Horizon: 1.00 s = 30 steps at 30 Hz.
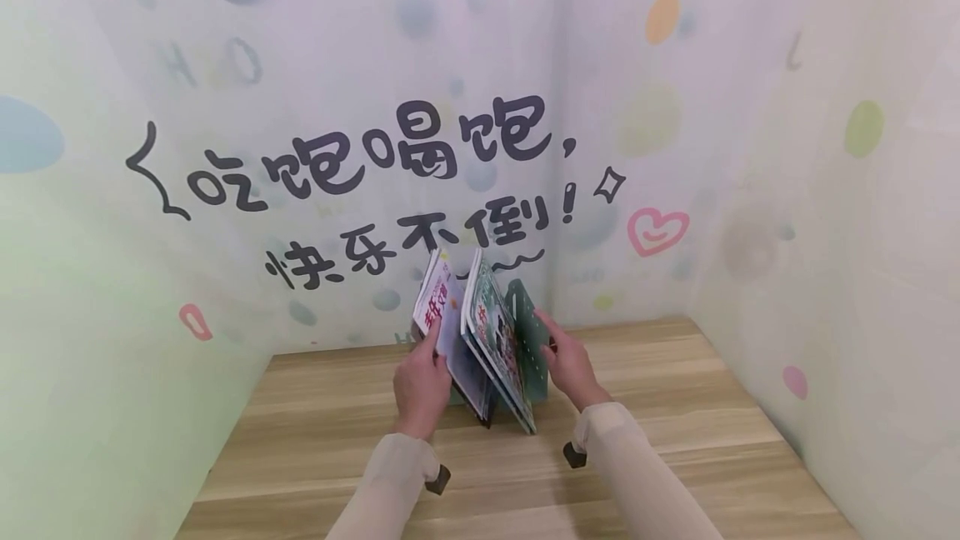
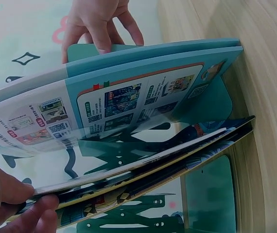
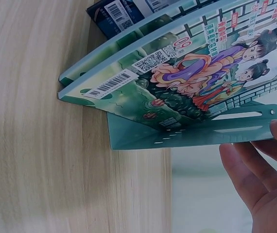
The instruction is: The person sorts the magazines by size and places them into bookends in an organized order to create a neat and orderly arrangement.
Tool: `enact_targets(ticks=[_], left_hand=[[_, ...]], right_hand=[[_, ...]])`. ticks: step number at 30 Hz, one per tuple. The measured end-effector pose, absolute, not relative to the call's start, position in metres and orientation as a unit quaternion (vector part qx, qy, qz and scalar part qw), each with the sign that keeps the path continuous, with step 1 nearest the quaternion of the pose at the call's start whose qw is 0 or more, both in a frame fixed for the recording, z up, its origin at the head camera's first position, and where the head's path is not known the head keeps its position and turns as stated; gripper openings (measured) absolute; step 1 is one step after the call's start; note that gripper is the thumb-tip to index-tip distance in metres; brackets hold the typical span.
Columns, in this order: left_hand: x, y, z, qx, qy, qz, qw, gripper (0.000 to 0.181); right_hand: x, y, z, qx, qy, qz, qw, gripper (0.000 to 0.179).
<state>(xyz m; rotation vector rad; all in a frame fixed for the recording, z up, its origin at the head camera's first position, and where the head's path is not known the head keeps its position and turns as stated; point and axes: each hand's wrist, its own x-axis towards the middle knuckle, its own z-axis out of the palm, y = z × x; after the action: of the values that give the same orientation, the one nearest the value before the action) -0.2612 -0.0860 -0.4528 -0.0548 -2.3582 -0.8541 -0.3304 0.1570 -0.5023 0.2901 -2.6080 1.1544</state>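
My left hand [image 1: 423, 386] pinches the upright left-hand magazines [image 1: 452, 344] between thumb and fingers; the left wrist view shows its fingertips at their edges [image 2: 143, 167]. Beside them, two thin magazines [image 1: 491, 327] with illustrated covers lean in a green folding bookend [image 1: 534, 348]. A gap separates the two groups at the top. With my right hand [image 1: 572, 367] I grip the bookend's right side panel, thumb and fingers at its edge in the right wrist view. The bookend's slotted crossbars [image 2: 124, 213] show behind the magazines in the left wrist view.
The bookend stands on a wood-grain tabletop [image 1: 322, 432], near its back edge. Behind it hangs a pale curtain [image 1: 420, 40] with dark lettering and coloured shapes. More pale walls rise at the left and right of the table.
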Motion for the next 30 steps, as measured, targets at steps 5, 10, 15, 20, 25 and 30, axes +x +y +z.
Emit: enact_targets(ticks=[5, 10, 15, 20, 25, 30], left_hand=[[-0.2626, -0.0851, -0.4544, -0.016, -0.894, -0.324, 0.308, 0.065], [-0.2630, -0.0834, -0.4553, -0.010, -0.897, -0.329, 0.294, 0.068], [-0.2636, -0.0826, -0.4572, -0.006, -0.895, -0.336, 0.292, 0.068], [-0.2648, -0.0819, -0.4592, -0.015, -0.887, -0.349, 0.301, 0.066], [-0.2659, -0.0812, -0.4601, -0.019, -0.885, -0.356, 0.298, 0.066], [-0.2671, -0.0804, -0.4605, -0.017, -0.887, -0.357, 0.293, 0.067]], right_hand=[[-0.3299, 0.1570, -0.5018, 0.101, -0.901, 0.398, 0.139, 0.066], [-0.3300, 0.1570, -0.5018, 0.102, -0.900, 0.399, 0.139, 0.065], [-0.3299, 0.1570, -0.5017, 0.102, -0.900, 0.400, 0.139, 0.065], [-0.3301, 0.1571, -0.5022, 0.104, -0.899, 0.401, 0.140, 0.066], [-0.3295, 0.1569, -0.5021, 0.104, -0.898, 0.403, 0.142, 0.065], [-0.3295, 0.1567, -0.5021, 0.100, -0.899, 0.404, 0.140, 0.065]])
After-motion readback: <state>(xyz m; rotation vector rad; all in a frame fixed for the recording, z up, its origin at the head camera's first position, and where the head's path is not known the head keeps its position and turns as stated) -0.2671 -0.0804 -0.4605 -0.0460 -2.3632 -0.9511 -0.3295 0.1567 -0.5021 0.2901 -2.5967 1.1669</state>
